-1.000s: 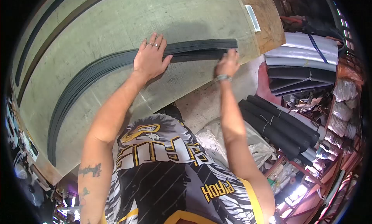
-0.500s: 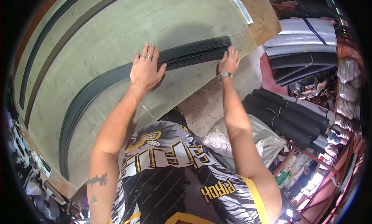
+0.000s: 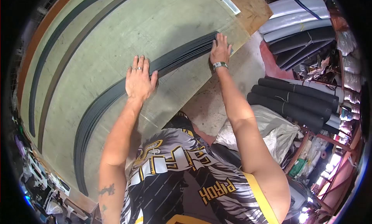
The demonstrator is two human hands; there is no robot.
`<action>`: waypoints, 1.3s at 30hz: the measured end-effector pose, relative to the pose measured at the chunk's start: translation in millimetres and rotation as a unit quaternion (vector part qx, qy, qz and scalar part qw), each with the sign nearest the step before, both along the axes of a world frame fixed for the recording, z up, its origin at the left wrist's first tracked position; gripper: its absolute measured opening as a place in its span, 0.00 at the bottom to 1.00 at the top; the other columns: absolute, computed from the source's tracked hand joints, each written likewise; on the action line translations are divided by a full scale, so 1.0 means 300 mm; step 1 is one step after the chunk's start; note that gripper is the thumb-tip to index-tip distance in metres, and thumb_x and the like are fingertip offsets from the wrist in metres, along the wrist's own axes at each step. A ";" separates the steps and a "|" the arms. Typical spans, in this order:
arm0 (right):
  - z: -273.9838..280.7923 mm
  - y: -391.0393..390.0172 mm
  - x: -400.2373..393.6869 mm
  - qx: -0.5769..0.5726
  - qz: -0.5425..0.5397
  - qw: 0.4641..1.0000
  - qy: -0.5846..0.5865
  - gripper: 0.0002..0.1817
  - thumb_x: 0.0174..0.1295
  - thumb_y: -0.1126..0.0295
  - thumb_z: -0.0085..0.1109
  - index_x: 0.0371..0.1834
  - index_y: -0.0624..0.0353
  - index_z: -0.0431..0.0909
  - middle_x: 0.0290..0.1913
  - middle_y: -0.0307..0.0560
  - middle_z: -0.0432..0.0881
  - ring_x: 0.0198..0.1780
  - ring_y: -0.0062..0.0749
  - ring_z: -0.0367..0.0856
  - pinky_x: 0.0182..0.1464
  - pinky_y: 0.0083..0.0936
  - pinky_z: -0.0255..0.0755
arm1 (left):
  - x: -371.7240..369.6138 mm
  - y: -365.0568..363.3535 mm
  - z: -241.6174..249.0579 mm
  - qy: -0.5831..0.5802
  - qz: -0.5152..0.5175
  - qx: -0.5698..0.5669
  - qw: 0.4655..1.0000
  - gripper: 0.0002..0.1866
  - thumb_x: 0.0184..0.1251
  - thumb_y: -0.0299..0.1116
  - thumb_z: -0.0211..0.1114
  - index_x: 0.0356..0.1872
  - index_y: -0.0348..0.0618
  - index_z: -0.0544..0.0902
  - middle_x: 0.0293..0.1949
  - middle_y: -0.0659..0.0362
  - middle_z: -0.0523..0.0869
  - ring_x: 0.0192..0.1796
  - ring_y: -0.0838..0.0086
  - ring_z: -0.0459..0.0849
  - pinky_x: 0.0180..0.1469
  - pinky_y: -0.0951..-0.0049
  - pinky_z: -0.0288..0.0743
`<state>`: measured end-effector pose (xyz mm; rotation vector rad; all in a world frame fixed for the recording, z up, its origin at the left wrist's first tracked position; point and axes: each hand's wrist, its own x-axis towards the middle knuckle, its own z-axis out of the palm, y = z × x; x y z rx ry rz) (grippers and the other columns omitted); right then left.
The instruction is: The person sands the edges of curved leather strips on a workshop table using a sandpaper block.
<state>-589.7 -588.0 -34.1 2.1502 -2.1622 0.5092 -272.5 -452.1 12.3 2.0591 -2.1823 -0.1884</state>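
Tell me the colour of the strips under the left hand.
The strips are dark grey, nearly black, seen best in the head view.

The left hand (image 3: 139, 83) hid a middle piece of the dark strips (image 3: 182, 54), and the right hand (image 3: 220, 52) covered part of their far end. Both palms were out of sight. The top edge cut off the table (image 3: 155, 30). The bottom edge cut off the shirt (image 3: 166, 193). The lower-left clutter (image 3: 38, 181) looked too small and blurry to name.

Single head-worn view, forward and downward
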 end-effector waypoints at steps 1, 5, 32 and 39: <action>0.013 -0.021 0.004 0.005 -0.022 1.000 0.000 0.28 0.81 0.63 0.49 0.82 0.54 0.67 0.85 0.49 0.64 0.86 0.50 0.56 0.84 0.58 0.51 | 0.000 0.000 -0.001 -0.003 0.000 0.001 1.000 0.33 0.79 0.51 0.58 0.77 0.40 0.72 0.81 0.52 0.69 0.85 0.56 0.61 0.82 0.50 0.61; 0.030 0.292 0.310 -0.017 0.169 0.985 -0.005 0.37 0.64 0.72 0.56 0.81 0.55 0.68 0.84 0.52 0.65 0.86 0.51 0.58 0.84 0.60 0.50 | -0.004 -0.003 0.006 0.006 0.004 0.015 1.000 0.33 0.79 0.51 0.57 0.77 0.40 0.71 0.82 0.52 0.69 0.85 0.56 0.60 0.82 0.50 0.60; 0.062 0.365 0.414 0.031 0.246 0.968 -0.044 0.35 0.67 0.70 0.53 0.81 0.53 0.70 0.83 0.50 0.68 0.85 0.47 0.60 0.83 0.63 0.49 | -0.008 0.004 0.001 0.018 0.003 0.007 1.000 0.35 0.77 0.52 0.58 0.77 0.40 0.72 0.82 0.52 0.69 0.85 0.55 0.61 0.82 0.49 0.59; 0.007 -0.061 -0.006 0.011 -0.043 0.999 0.011 0.28 0.81 0.60 0.46 0.82 0.50 0.67 0.84 0.48 0.66 0.85 0.46 0.59 0.82 0.61 0.53 | 0.002 0.005 -0.006 0.002 0.002 0.007 1.000 0.35 0.77 0.52 0.59 0.77 0.39 0.71 0.82 0.52 0.68 0.86 0.56 0.60 0.82 0.49 0.59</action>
